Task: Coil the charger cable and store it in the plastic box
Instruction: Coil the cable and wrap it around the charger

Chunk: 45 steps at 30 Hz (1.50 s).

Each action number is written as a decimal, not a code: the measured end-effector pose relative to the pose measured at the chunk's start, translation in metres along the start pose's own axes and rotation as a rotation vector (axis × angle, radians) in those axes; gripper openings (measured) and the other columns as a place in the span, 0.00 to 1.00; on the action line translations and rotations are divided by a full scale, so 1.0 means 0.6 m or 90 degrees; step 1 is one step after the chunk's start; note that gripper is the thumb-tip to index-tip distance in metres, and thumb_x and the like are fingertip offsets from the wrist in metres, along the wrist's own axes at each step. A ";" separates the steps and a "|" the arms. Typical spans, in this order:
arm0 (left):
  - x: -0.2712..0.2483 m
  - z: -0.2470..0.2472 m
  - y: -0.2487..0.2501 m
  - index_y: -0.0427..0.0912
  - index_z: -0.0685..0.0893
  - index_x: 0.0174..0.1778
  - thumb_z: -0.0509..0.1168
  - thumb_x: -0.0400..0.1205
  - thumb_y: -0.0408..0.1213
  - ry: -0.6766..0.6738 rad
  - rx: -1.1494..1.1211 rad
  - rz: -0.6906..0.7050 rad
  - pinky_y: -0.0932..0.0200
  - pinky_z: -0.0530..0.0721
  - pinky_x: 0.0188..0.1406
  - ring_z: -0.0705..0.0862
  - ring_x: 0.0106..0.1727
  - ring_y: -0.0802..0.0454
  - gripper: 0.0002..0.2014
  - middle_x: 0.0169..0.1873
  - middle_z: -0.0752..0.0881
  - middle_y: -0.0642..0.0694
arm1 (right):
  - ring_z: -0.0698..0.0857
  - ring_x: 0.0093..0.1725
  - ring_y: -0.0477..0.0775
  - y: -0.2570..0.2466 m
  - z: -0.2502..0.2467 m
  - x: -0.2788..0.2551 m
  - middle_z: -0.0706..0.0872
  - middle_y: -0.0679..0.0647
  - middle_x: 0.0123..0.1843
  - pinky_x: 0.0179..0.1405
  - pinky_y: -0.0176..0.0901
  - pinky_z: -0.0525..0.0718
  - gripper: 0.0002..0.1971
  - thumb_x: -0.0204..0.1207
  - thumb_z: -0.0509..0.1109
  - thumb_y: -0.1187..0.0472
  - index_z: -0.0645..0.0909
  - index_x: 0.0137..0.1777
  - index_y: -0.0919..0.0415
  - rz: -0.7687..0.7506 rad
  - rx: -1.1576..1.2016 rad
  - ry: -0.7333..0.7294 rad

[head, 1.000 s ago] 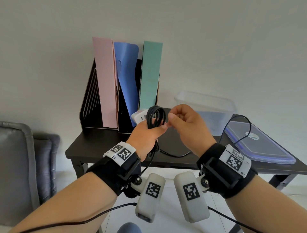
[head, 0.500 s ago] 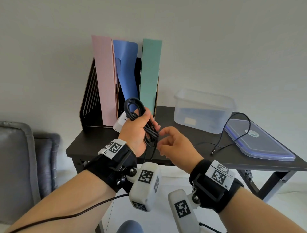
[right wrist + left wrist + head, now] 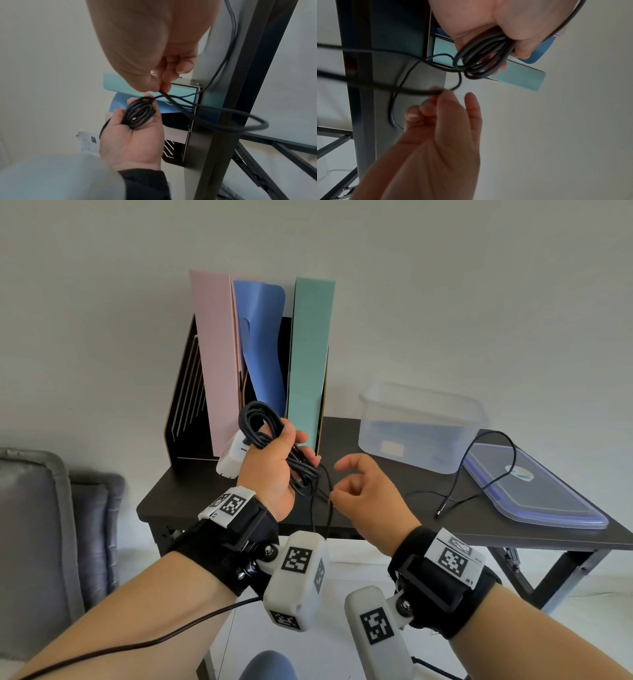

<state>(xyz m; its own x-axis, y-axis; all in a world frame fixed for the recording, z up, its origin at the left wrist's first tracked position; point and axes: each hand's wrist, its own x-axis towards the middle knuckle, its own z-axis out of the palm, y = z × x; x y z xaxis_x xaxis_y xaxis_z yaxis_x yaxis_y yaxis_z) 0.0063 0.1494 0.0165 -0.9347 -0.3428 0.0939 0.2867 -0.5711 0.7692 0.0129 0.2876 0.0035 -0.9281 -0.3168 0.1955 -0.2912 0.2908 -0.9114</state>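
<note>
My left hand (image 3: 274,467) grips several coiled loops of the black charger cable (image 3: 263,426), held above the table's front edge; the white charger brick (image 3: 233,455) pokes out behind the hand. The coil (image 3: 481,59) and the coil (image 3: 139,113) show in both wrist views. My right hand (image 3: 363,491) pinches the loose stretch of cable (image 3: 163,93) just right of the coil. The free end (image 3: 442,510) trails over the table and across the lid. The clear plastic box (image 3: 418,426) stands open at the back right.
A black file rack (image 3: 191,405) with pink, blue and green folders stands at the back left of the dark table (image 3: 191,498). The box lid (image 3: 534,491) lies flat at the right. A grey cushioned seat (image 3: 41,525) is at the left.
Both hands have dropped and moved left from in front of the box. The right hand slid down the loose cable below the coil, and more of the cable tail lies on the table.
</note>
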 end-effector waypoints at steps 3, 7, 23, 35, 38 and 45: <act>0.004 -0.007 0.002 0.45 0.77 0.40 0.59 0.84 0.35 0.014 0.008 0.020 0.57 0.82 0.28 0.77 0.23 0.55 0.08 0.33 0.79 0.46 | 0.68 0.22 0.46 -0.003 -0.010 0.004 0.73 0.51 0.26 0.20 0.33 0.70 0.16 0.72 0.60 0.74 0.77 0.47 0.50 -0.004 0.070 0.081; 0.006 -0.016 -0.002 0.48 0.77 0.37 0.61 0.83 0.33 0.047 0.086 0.051 0.58 0.75 0.30 0.74 0.25 0.56 0.09 0.30 0.76 0.49 | 0.70 0.29 0.54 -0.016 -0.029 0.013 0.76 0.57 0.30 0.28 0.39 0.72 0.19 0.74 0.57 0.72 0.85 0.38 0.50 0.005 0.105 0.161; -0.013 -0.047 -0.016 0.41 0.79 0.34 0.65 0.79 0.51 -0.226 0.559 -0.076 0.60 0.72 0.32 0.73 0.25 0.55 0.16 0.23 0.79 0.52 | 0.82 0.38 0.40 -0.052 -0.066 0.060 0.87 0.44 0.38 0.35 0.17 0.76 0.07 0.74 0.69 0.61 0.87 0.47 0.50 -0.124 -0.092 0.183; -0.012 -0.066 -0.009 0.38 0.81 0.49 0.67 0.58 0.73 -0.397 0.236 -0.271 0.62 0.70 0.22 0.67 0.20 0.57 0.40 0.24 0.72 0.50 | 0.85 0.48 0.57 -0.042 -0.071 0.079 0.90 0.55 0.46 0.50 0.47 0.82 0.10 0.76 0.68 0.56 0.88 0.46 0.61 -0.033 -0.224 0.219; -0.018 -0.066 -0.005 0.38 0.80 0.52 0.77 0.59 0.52 -0.438 0.290 -0.243 0.63 0.74 0.22 0.71 0.21 0.59 0.31 0.25 0.72 0.51 | 0.85 0.44 0.63 -0.043 -0.068 0.077 0.89 0.65 0.42 0.47 0.52 0.83 0.12 0.76 0.68 0.54 0.87 0.41 0.62 -0.041 -0.228 0.225; -0.018 -0.063 -0.002 0.39 0.83 0.48 0.61 0.74 0.35 -0.330 0.303 -0.248 0.61 0.68 0.23 0.66 0.22 0.55 0.10 0.25 0.68 0.49 | 0.81 0.38 0.50 -0.030 -0.070 0.085 0.85 0.51 0.37 0.43 0.46 0.80 0.10 0.72 0.70 0.50 0.84 0.39 0.57 -0.023 -0.203 0.255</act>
<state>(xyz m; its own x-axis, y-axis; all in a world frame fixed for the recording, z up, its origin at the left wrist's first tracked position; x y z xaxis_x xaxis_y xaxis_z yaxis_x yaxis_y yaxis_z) 0.0241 0.1256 -0.0091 -0.9612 0.2723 -0.0449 -0.0908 -0.1584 0.9832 -0.0386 0.3041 0.0452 -0.9136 0.0211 0.4060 -0.3236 0.5668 -0.7576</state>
